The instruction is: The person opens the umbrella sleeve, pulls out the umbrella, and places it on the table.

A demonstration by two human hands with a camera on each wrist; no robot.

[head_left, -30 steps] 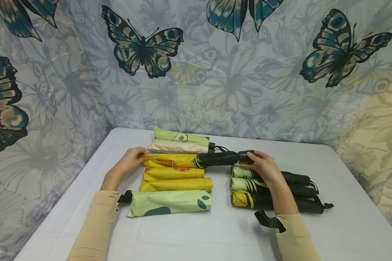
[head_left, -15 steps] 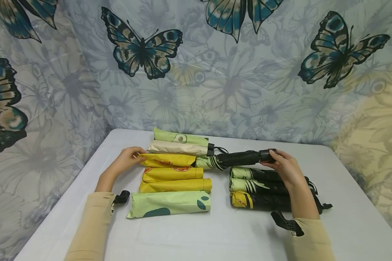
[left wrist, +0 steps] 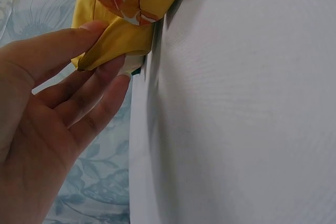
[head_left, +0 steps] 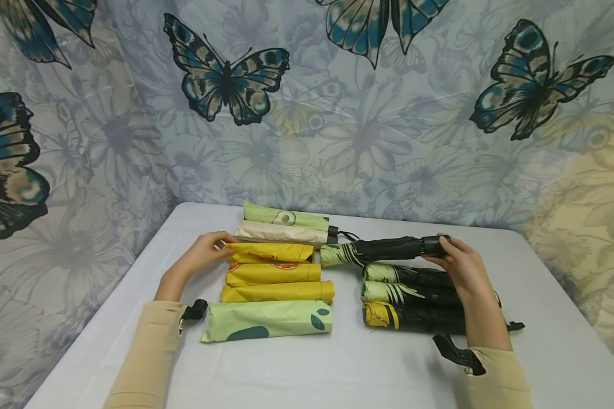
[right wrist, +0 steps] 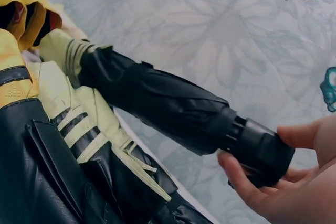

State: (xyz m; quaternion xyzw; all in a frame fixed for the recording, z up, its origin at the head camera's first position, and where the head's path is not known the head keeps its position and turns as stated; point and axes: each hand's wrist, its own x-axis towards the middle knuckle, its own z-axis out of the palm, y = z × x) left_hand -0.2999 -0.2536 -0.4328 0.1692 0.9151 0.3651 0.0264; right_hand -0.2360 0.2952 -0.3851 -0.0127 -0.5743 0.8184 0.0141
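Observation:
My right hand [head_left: 463,264] grips the black handle [right wrist: 262,150] of a folded umbrella [head_left: 384,250], black with a pale green striped end. That end lies just outside the open mouth of a yellow umbrella sleeve [head_left: 271,251] with an orange-slice print. At the sleeve's far left end, my left hand [head_left: 210,253] pinches the cloth between thumb and fingers, as the left wrist view shows at the yellow corner [left wrist: 115,40]. Below the held umbrella lie several folded black umbrellas [head_left: 414,315], with green or yellow ends, partly hidden by my right forearm.
On the white table [head_left: 286,375], two more yellow sleeves [head_left: 276,291] and a light green leaf-print sleeve [head_left: 268,321] lie in a row at left. Behind them are a cream umbrella [head_left: 281,232] and a green avocado-print sleeve [head_left: 286,216]. A butterfly-patterned cloth [head_left: 363,142] hangs behind.
My right hand has moved right, drawing the umbrella out of the yellow sleeve; its green end has come into view. My left hand stays at the sleeve's left end.

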